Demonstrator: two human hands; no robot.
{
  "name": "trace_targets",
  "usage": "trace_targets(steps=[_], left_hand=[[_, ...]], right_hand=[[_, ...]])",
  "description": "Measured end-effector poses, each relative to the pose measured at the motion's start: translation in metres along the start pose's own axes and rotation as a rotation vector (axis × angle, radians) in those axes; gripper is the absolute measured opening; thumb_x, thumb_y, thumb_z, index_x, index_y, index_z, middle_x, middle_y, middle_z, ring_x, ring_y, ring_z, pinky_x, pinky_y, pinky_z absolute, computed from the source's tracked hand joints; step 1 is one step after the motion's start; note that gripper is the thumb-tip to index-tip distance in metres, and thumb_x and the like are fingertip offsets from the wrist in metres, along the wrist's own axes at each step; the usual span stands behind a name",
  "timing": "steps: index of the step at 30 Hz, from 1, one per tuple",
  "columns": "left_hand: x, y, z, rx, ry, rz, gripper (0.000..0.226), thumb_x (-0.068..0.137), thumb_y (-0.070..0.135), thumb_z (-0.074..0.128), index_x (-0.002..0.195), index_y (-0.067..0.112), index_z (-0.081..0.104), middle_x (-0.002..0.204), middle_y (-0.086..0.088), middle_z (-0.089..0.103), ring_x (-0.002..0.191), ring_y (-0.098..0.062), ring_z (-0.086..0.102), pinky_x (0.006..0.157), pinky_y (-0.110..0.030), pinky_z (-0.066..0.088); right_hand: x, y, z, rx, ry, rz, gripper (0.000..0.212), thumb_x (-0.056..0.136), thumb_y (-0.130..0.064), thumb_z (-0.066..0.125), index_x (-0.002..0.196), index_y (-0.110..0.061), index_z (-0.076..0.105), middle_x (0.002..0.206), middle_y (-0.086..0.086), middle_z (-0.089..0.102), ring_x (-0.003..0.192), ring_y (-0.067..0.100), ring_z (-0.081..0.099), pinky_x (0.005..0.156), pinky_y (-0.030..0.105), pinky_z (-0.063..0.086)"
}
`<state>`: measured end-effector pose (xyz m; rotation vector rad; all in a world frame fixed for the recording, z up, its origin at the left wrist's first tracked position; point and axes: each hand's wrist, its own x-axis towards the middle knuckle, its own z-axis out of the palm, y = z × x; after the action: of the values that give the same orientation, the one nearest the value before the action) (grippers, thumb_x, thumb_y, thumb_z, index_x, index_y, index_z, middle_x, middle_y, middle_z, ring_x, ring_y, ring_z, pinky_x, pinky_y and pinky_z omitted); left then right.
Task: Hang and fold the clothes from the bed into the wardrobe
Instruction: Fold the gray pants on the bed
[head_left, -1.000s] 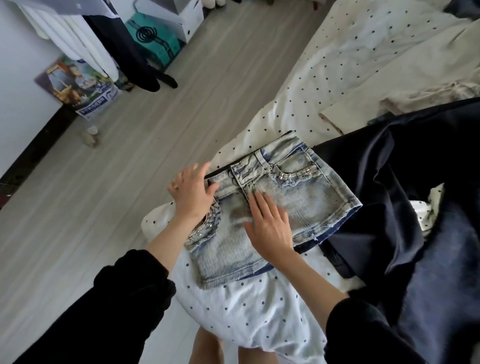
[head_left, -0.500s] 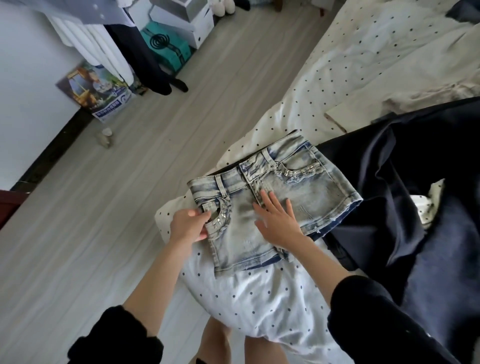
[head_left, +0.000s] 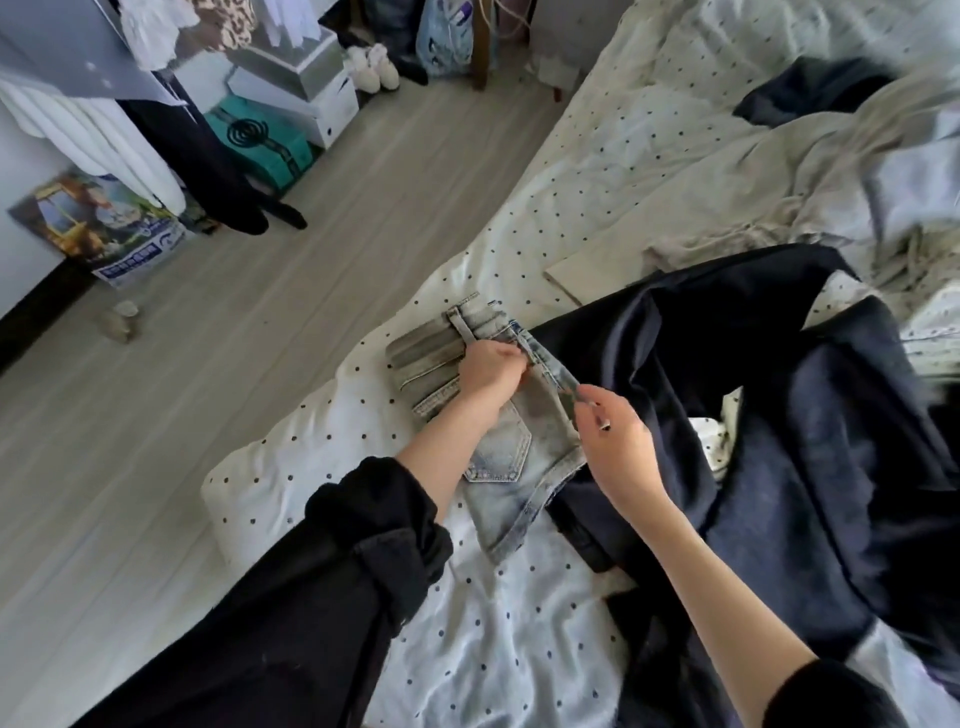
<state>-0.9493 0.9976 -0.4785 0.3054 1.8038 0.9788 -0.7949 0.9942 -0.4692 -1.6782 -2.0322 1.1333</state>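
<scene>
Both hands pinch the denim skirt (head_left: 498, 447) (half-folded), left hand (head_left: 488, 371) at its waistband, right hand (head_left: 613, 441) nearer the dark garment (head_left: 779, 395).

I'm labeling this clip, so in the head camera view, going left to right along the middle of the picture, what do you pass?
Small jar on the floor → folded denim shorts → left hand gripping the denim → right hand pinching its edge → dark navy garment spread on the bed.
</scene>
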Motion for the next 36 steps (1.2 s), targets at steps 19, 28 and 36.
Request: trace_targets(steps=[19, 28, 36], left_hand=[[-0.011, -0.159, -0.07, 1.466, -0.003, 0.875, 0.105, 0.066, 0.018, 0.082, 0.146, 0.005, 0.017, 0.153, -0.011, 0.022, 0.142, -0.026, 0.022, 0.115, -0.046, 0.013], [-0.009, -0.164, -0.051, 1.369, 0.075, 1.056, 0.08, 0.058, 0.014, 0.083, 0.13, 0.008, 0.049, 0.137, -0.014, 0.052, 0.128, -0.031, 0.047, 0.112, -0.048, 0.027], [-0.013, -0.145, -0.056, 0.964, 0.058, 0.939, 0.038, 0.077, 0.006, 0.073, 0.114, 0.002, 0.065, 0.128, -0.012, 0.059, 0.122, -0.031, 0.053, 0.105, -0.049, 0.035]], right_hand=[[0.041, 0.054, 0.032, -1.141, -0.428, -0.654, 0.06, 0.092, -0.027, 0.033, 0.15, -0.024, 0.017, 0.157, 0.001, 0.013, 0.145, 0.017, 0.018, 0.114, 0.047, 0.001], [0.05, 0.06, 0.031, -1.094, -0.478, -0.673, 0.053, 0.09, -0.033, 0.03, 0.138, -0.018, 0.048, 0.145, 0.005, 0.045, 0.13, 0.021, 0.047, 0.11, 0.045, 0.016], [0.05, 0.033, 0.007, -0.657, -0.537, -0.441, 0.042, 0.102, -0.032, 0.032, 0.143, -0.024, 0.039, 0.154, -0.009, 0.026, 0.143, 0.004, 0.016, 0.116, 0.032, -0.006]])
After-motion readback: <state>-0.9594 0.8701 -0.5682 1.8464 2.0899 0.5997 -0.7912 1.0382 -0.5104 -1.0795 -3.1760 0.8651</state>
